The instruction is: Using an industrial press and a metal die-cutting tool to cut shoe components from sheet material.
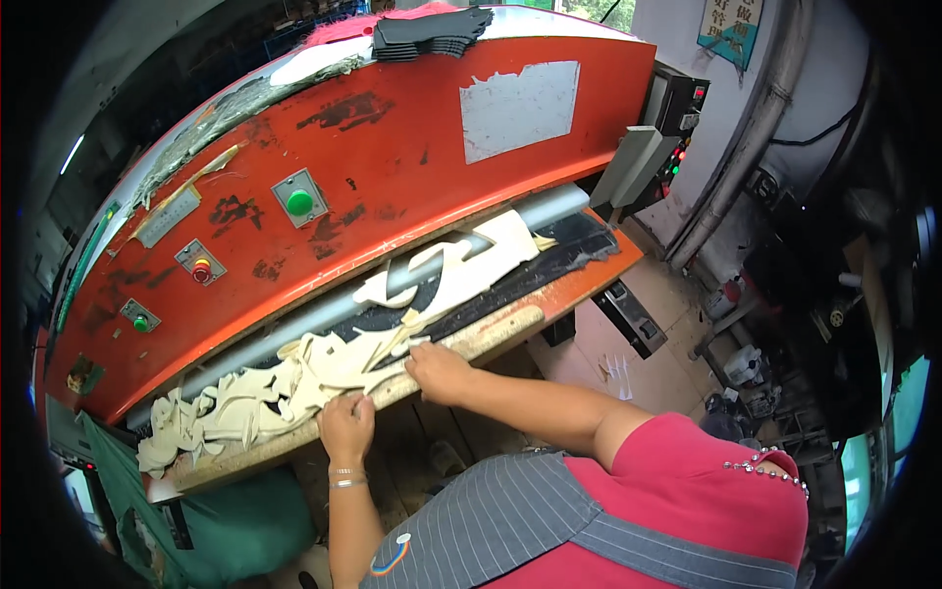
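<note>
My left hand (pixel 346 429) is at the front edge of the machine's bed, its fingers curled against a heap of cream cut-out scraps (pixel 240 404). What those fingers hold, if anything, is hidden. Farther right, my right hand (pixel 438 373) is closed at the rim of the same heap, beside a thin cream strip; its fingertips are partly hidden. A larger cream sheet with curved cut-outs (pixel 471 280) stretches from the heap toward the far right, over a black mat (pixel 564 257). Behind it runs a grey roller (pixel 549 206).
A large orange machine body (pixel 412 147) rises behind the bed, carrying green button (pixel 299 202) and red button (pixel 201 270). Stacked dark pieces (pixel 432 34) lie on top. A wooden edge board (pixel 491 332) borders the bed. Green cloth (pixel 235 520) hangs at lower left.
</note>
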Motion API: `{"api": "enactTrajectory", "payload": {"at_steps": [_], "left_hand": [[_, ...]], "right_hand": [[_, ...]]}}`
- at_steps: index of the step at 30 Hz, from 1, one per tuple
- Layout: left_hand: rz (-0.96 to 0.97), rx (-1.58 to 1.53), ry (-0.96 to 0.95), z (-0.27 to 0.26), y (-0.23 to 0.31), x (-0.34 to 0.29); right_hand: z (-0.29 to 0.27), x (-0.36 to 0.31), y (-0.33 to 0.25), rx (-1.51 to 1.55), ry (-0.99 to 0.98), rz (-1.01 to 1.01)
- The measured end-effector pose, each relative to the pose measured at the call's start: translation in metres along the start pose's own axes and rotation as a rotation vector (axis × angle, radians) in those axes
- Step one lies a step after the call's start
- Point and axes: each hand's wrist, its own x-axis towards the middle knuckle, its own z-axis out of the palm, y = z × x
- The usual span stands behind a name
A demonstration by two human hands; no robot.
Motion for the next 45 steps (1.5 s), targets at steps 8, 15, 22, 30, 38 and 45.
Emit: {"api": "enactTrajectory", "payload": {"at_steps": [8, 15, 22, 30, 38, 45], "left_hand": [[-0.249, -0.094, -0.423, -0.024, -0.007, 0.095], [-0.009, -0.156, -0.007, 0.068, -0.044, 0.272], [-0.183, 0.193, -0.283, 0.147, -0.075, 0.325], [-0.220, 0.251, -0.301, 0.147, -0.070, 0.309], [-0.035, -0.563, -0.609, 0.097, 0.060, 0.269], [-0.732, -2.038, -1.020, 0.032, 0.095, 0.192]], "right_hand": [[-0.058, 0.076, 0.084, 0.449, -0.634, -0.120], [-0.085, 0.249, 0.217, -0.112, -0.251, -0.108], [-0.074, 0.306, 0.229, -0.101, -0.671, -0.059], [-0.122, 0.151, 0.191, -0.144, 0.006, -0.562], [-0.178, 0.051, 0.193, -0.170, -0.085, -0.563], [-0.150, 0.090, 0.120, -0.245, 0.041, -0.935]]}}
